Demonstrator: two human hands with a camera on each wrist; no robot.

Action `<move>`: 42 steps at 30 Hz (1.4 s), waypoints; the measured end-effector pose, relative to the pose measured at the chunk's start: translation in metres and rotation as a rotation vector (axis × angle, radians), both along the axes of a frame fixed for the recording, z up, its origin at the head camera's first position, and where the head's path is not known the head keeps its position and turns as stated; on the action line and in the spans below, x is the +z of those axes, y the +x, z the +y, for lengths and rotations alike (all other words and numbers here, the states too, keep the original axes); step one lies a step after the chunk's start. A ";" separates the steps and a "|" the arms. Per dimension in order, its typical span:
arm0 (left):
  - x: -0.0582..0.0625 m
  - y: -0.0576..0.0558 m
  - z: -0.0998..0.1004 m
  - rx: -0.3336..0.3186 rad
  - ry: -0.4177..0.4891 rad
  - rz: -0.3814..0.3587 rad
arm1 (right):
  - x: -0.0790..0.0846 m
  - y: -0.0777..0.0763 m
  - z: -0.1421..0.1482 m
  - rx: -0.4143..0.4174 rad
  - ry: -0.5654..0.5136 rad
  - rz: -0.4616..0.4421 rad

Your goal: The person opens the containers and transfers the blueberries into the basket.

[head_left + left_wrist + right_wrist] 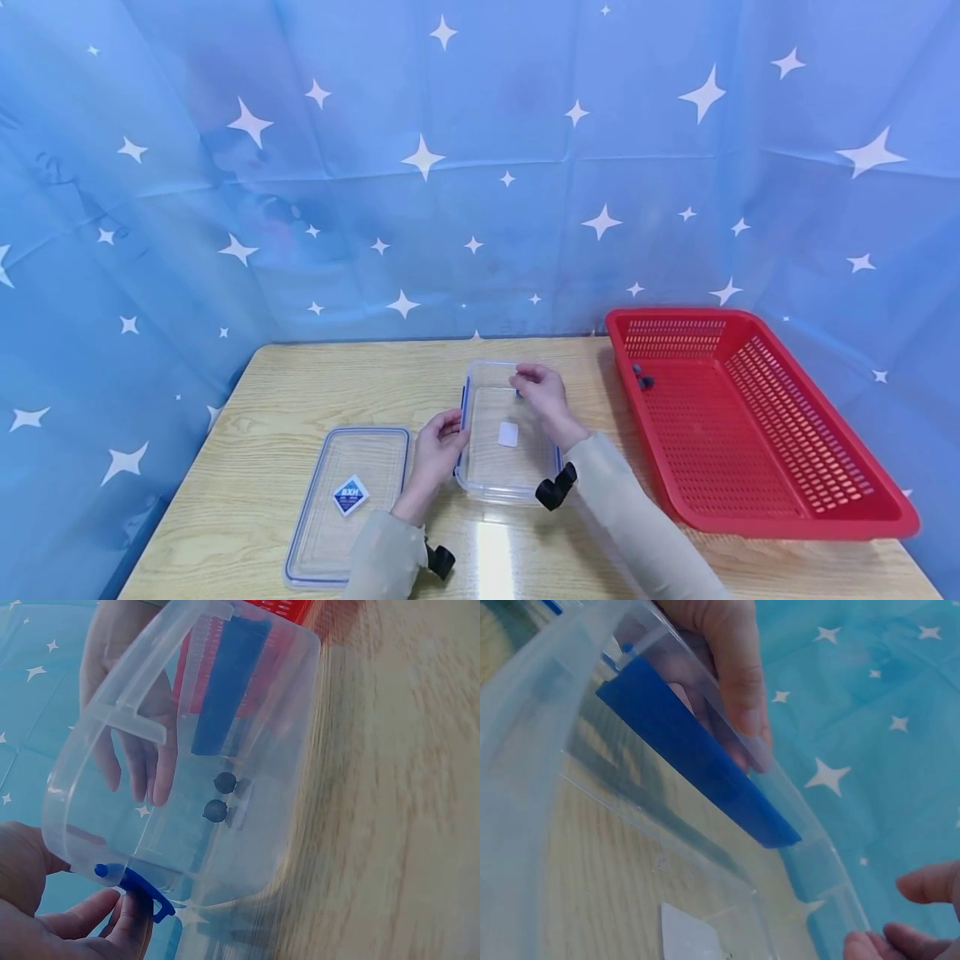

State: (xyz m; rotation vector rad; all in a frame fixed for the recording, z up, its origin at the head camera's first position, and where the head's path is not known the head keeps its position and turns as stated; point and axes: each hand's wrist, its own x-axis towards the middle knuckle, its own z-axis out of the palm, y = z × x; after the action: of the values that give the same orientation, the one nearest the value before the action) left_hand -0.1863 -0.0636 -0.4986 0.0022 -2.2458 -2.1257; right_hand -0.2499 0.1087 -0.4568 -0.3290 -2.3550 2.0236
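Note:
In the head view a clear plastic container [483,467] with blue side latches stands in the middle of the table. My left hand [441,446] grips its left wall, thumb inside and fingers outside by a blue latch [142,891]. Over the far right part of the container hangs my right hand [542,392], its fingers loose and apart in the right wrist view, with nothing seen between them. Two dark, blueberry-like balls [215,811] show through the container in the left wrist view; whether they lie on its bottom or are dropping, I cannot tell.
A clear lid [375,454] with a blue seal lies left of the container. On the right is a large red basket [795,527], holding a few small dark balls [647,382] by its left wall. Behind the table hangs a blue curtain [517,208] with white stars.

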 end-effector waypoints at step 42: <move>0.030 0.014 0.001 -0.016 0.018 0.022 | -0.006 -0.019 -0.006 0.115 0.411 -0.072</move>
State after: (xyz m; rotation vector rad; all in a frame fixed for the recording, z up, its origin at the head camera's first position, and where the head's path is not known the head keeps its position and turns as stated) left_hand -0.1724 -0.0625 -0.4686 -0.0382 -2.2217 -2.1427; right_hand -0.2691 0.1025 -0.4633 -0.2603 -2.8088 1.5280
